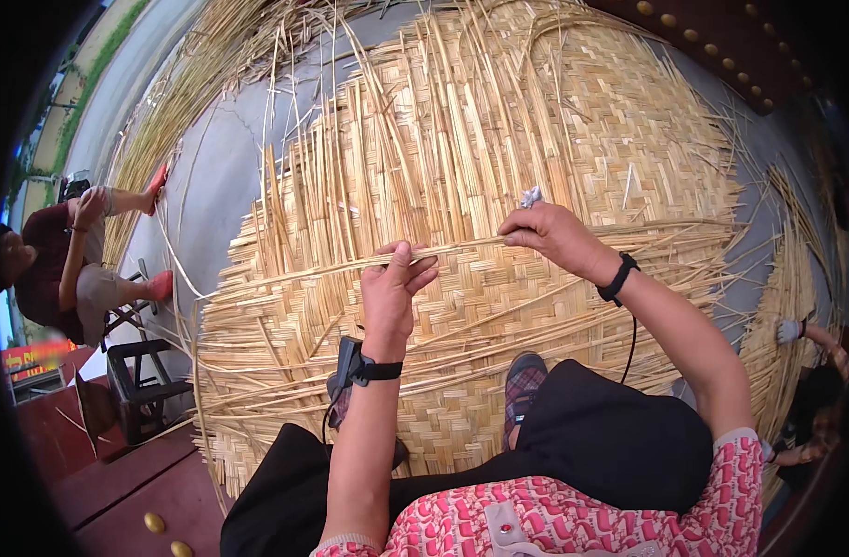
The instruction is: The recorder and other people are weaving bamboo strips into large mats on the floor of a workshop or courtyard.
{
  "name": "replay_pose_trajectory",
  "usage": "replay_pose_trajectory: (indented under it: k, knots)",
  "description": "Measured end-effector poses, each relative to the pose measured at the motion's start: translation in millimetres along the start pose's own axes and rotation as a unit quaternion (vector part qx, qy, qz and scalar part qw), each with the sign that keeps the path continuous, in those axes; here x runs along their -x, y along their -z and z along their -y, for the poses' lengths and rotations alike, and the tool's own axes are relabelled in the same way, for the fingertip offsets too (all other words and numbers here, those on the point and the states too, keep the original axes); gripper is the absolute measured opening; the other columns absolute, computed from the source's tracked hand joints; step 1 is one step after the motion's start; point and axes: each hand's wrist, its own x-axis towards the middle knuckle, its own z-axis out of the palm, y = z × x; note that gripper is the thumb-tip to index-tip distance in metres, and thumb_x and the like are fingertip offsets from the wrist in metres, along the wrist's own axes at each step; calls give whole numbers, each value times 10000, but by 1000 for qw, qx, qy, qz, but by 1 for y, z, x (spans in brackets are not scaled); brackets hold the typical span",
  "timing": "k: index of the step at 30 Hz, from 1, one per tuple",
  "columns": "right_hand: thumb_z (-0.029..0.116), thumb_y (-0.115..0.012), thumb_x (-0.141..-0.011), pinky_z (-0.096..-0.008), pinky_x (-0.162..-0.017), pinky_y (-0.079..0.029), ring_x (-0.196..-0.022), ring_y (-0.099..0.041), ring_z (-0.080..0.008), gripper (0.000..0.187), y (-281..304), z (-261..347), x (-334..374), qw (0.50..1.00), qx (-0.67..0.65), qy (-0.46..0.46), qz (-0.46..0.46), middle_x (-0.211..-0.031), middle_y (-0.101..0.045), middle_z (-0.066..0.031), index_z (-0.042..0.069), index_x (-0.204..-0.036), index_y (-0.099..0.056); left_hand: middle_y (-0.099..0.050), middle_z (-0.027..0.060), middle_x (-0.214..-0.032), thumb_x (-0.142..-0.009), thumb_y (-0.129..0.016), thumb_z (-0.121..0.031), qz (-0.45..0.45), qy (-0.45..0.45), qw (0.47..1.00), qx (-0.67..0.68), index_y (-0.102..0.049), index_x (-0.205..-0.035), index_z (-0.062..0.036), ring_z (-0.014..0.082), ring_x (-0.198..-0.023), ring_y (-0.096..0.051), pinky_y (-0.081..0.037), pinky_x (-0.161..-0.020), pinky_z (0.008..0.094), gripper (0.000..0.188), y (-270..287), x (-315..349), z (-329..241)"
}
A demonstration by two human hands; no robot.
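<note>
At the far left, another person (48, 278) in a dark top and red shoes is sitting beyond the mat's left edge, and a black stool (146, 385) is standing nearer its lower left corner. Off the upper left edge, a bundle of long stalks (155, 139) is lying on the grey floor (215, 158). The woven mat (642, 121), pale yellow and patterned in steps, is covering most of the floor, with many loose strips (336, 204) lying over the weave toward its far edge. One long thin strip (466, 247) is running crosswise over the mat's middle, from near its left edge toward its right edge. The left hand (390, 292) is pinching this strip between thumb and fingers, its other fingers curling loosely. Below the hands, a plaid shoe (524, 388) is resting on the mat toward its near edge. The right hand (565, 239) is closing thumb and forefinger on the same strip, well apart from the left; a small pale grey piece (532, 197) is showing at its fingers. A black band (617, 277) is circling the right wrist. Beyond the mat's right edge, more strips (777, 306) are lying, and what seems to be another person's arm (825, 342) is reaching over them, though the dark rim is blurring it.
</note>
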Motion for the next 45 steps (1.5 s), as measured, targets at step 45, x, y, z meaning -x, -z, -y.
replay_pose_trajectory:
  k: [45]
  knots:
    - [203,-748,-819,-376,-722,-482,-801,-603,-278,176,-44,-34,12,998,62,-24,-5,-809,-633,-99,86,-933,-682,-695,72,-945,-898,-718,-105,-172,-34,982,75,-534,-1031,-96,195,-846,-725,-545,-530,247,227,24,11,73]
